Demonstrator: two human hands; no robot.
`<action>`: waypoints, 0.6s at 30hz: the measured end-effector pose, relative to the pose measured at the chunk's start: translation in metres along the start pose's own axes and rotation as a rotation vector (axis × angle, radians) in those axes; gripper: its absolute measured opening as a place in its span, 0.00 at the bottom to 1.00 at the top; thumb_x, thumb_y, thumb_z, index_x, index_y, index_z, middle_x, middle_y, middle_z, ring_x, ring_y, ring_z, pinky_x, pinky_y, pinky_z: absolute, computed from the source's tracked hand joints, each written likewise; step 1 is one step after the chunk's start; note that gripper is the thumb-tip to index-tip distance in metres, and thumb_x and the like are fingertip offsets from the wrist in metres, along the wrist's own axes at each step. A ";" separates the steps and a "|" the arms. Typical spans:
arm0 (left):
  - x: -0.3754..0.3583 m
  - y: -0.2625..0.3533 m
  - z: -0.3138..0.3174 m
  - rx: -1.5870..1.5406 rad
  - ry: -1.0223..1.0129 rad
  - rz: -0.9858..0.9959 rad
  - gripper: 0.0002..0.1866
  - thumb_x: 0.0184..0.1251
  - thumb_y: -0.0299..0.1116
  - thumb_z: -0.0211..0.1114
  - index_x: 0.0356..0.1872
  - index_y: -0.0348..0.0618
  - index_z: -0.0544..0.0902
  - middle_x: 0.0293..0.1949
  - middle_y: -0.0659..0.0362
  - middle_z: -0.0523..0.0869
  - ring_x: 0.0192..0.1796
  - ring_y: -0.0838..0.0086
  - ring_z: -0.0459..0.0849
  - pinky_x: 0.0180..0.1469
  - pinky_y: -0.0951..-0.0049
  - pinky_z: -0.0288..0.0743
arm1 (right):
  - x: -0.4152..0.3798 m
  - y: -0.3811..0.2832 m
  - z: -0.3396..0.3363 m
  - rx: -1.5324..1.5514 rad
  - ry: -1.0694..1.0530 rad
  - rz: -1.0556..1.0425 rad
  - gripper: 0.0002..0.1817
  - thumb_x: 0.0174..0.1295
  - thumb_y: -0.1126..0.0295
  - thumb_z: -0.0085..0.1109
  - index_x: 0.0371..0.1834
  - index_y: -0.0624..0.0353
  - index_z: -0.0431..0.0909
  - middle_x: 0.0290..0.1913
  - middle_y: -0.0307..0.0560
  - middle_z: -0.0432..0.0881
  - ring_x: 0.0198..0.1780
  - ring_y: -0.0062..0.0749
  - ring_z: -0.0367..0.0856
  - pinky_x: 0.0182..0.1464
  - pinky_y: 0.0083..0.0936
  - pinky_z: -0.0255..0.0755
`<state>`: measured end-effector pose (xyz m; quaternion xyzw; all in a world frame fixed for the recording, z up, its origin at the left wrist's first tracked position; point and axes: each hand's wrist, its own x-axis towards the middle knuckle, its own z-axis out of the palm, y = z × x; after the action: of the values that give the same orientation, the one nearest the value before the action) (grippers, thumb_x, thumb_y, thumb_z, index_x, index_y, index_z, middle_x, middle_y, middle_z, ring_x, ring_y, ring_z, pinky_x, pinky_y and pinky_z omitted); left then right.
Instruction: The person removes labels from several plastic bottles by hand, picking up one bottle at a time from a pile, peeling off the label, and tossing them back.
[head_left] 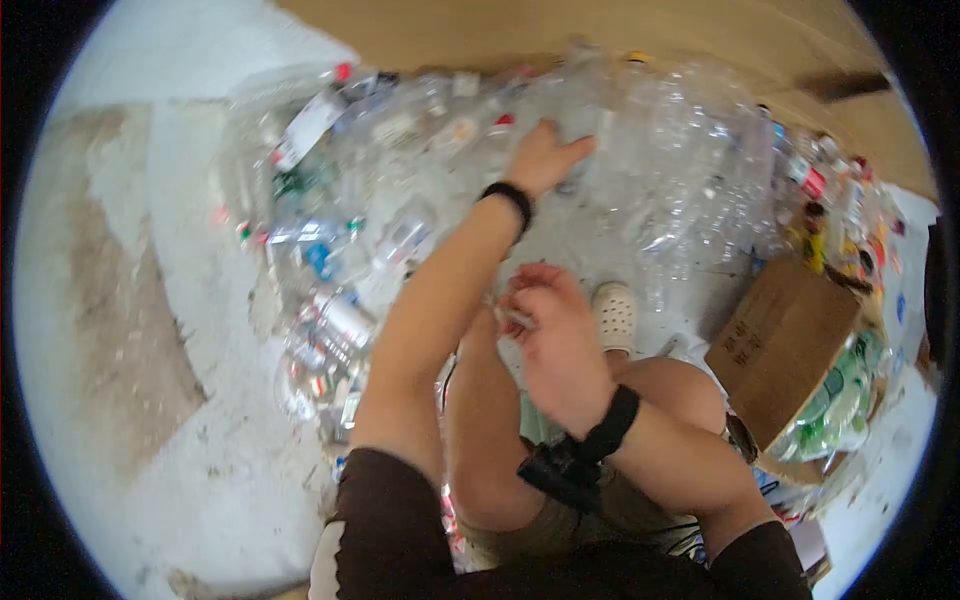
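Note:
My left hand (545, 158) reaches forward over a pile of clear plastic bottles (675, 150), its visible fingers apart. Just beyond its fingertips is a blurred clear bottle (570, 95); whether they touch is unclear. A bottle with a red cap (502, 122) lies beside this hand. Nearer to my body, above my knees, my right hand (550, 315) has its fingers curled round a small pale thing (518, 318), too blurred to name.
More bottles (335, 320) lie on the left. At the right stands a cardboard box (785, 350) beside green bottles (835, 405), with coloured bottles (850, 215) behind it. A pale clog (615, 315) is on my foot. Cardboard (680, 30) borders the far side.

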<state>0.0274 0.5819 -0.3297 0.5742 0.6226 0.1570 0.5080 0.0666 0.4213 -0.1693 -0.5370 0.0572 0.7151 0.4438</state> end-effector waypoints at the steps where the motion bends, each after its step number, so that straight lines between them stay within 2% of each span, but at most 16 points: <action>1: 0.005 0.003 0.012 -0.056 0.039 0.028 0.40 0.49 0.53 0.69 0.53 0.26 0.72 0.51 0.35 0.78 0.55 0.48 0.77 0.57 0.59 0.70 | 0.001 -0.002 0.002 -0.005 -0.027 0.036 0.14 0.57 0.75 0.50 0.47 0.60 0.69 0.38 0.42 0.74 0.39 0.24 0.74 0.39 0.22 0.68; 3: 0.000 -0.011 0.011 -0.100 0.088 0.038 0.40 0.50 0.53 0.68 0.54 0.26 0.71 0.52 0.34 0.77 0.56 0.47 0.76 0.58 0.59 0.69 | 0.000 -0.008 0.004 0.062 0.017 0.023 0.14 0.58 0.76 0.49 0.48 0.61 0.69 0.38 0.42 0.74 0.38 0.25 0.75 0.38 0.22 0.67; 5: -0.007 -0.029 0.005 0.005 0.231 0.251 0.35 0.55 0.48 0.67 0.57 0.28 0.71 0.53 0.43 0.79 0.56 0.57 0.78 0.57 0.64 0.71 | 0.002 -0.010 0.000 0.044 -0.024 0.057 0.14 0.58 0.75 0.50 0.48 0.60 0.69 0.41 0.41 0.74 0.41 0.25 0.74 0.42 0.24 0.67; 7: -0.037 -0.055 -0.034 -0.071 0.198 0.181 0.31 0.55 0.38 0.67 0.58 0.32 0.71 0.54 0.45 0.79 0.57 0.58 0.78 0.58 0.64 0.71 | 0.002 -0.011 -0.001 0.031 -0.050 0.080 0.13 0.59 0.75 0.50 0.48 0.59 0.70 0.43 0.39 0.73 0.45 0.26 0.72 0.46 0.26 0.66; 9: -0.056 -0.123 -0.067 -0.048 0.332 0.062 0.29 0.53 0.31 0.66 0.58 0.34 0.71 0.54 0.45 0.79 0.57 0.58 0.77 0.59 0.65 0.70 | 0.002 -0.013 0.000 0.008 -0.078 0.109 0.14 0.59 0.75 0.50 0.49 0.59 0.69 0.44 0.40 0.73 0.45 0.26 0.72 0.47 0.26 0.67; 10: -0.068 -0.163 -0.082 0.090 0.449 0.001 0.29 0.51 0.28 0.67 0.58 0.36 0.72 0.55 0.44 0.78 0.58 0.56 0.76 0.61 0.65 0.68 | 0.003 -0.014 0.000 0.008 -0.075 0.114 0.14 0.59 0.75 0.50 0.49 0.59 0.69 0.44 0.40 0.73 0.45 0.26 0.72 0.47 0.26 0.67; 11: -0.084 -0.190 -0.095 0.336 0.556 -0.013 0.30 0.45 0.22 0.63 0.57 0.38 0.72 0.52 0.44 0.78 0.57 0.52 0.75 0.60 0.60 0.68 | 0.003 -0.014 0.000 -0.022 -0.080 0.130 0.14 0.59 0.75 0.50 0.49 0.59 0.70 0.45 0.40 0.73 0.44 0.25 0.72 0.47 0.26 0.67; 12: -0.097 -0.212 -0.103 0.438 0.555 -0.185 0.33 0.45 0.22 0.61 0.61 0.43 0.69 0.54 0.45 0.76 0.59 0.50 0.73 0.61 0.58 0.66 | 0.003 -0.013 -0.001 -0.052 -0.083 0.145 0.13 0.59 0.75 0.50 0.49 0.59 0.70 0.45 0.40 0.73 0.44 0.25 0.72 0.46 0.25 0.67; 14: -0.114 -0.266 -0.109 0.565 0.454 -0.477 0.38 0.49 0.26 0.59 0.66 0.53 0.62 0.63 0.52 0.70 0.66 0.55 0.66 0.62 0.50 0.63 | 0.004 -0.011 0.000 -0.044 -0.081 0.165 0.13 0.59 0.75 0.50 0.48 0.59 0.70 0.44 0.40 0.73 0.44 0.25 0.72 0.46 0.25 0.66; 15: -0.121 -0.288 -0.110 0.601 0.410 -0.530 0.39 0.49 0.27 0.60 0.67 0.55 0.61 0.63 0.52 0.70 0.67 0.56 0.65 0.63 0.49 0.61 | 0.004 -0.009 -0.001 -0.037 -0.086 0.179 0.13 0.59 0.75 0.50 0.48 0.58 0.70 0.44 0.40 0.73 0.44 0.24 0.72 0.46 0.25 0.66; 18: -0.126 -0.284 -0.101 0.582 0.324 -0.649 0.40 0.48 0.29 0.64 0.66 0.57 0.60 0.62 0.52 0.70 0.67 0.58 0.66 0.63 0.47 0.59 | 0.006 -0.006 -0.002 -0.075 -0.101 0.164 0.12 0.59 0.74 0.51 0.47 0.58 0.71 0.44 0.39 0.73 0.44 0.24 0.72 0.46 0.24 0.66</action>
<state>-0.2346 0.4277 -0.4501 0.4363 0.8597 -0.1033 0.2448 0.0716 0.4269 -0.1723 -0.5101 0.0516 0.7769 0.3655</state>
